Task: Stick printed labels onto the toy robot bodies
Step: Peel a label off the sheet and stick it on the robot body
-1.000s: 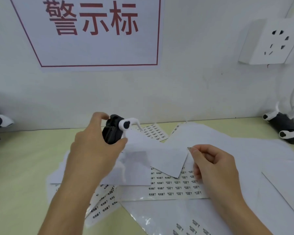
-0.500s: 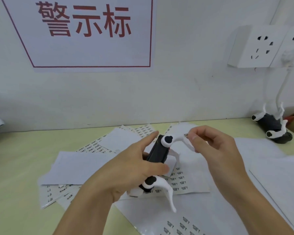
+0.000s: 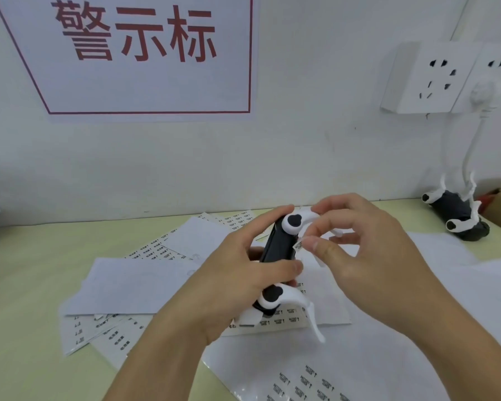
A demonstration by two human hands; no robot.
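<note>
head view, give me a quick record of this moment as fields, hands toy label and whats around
left hand: grips the black toy robot body above the table
right hand: pinches a small printed label beside the body
label state: not yet stuck on
table: scattered label sheets
far right: second toy robot lying near the wall
wall: red-lettered sign, socket

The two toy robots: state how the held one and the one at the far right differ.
The held toy robot is off the table, gripped by the left hand; the far-right toy robot lies untouched on the table. The right hand brings a label to the held one; none is near the other. Both have black bodies and white legs.
</note>
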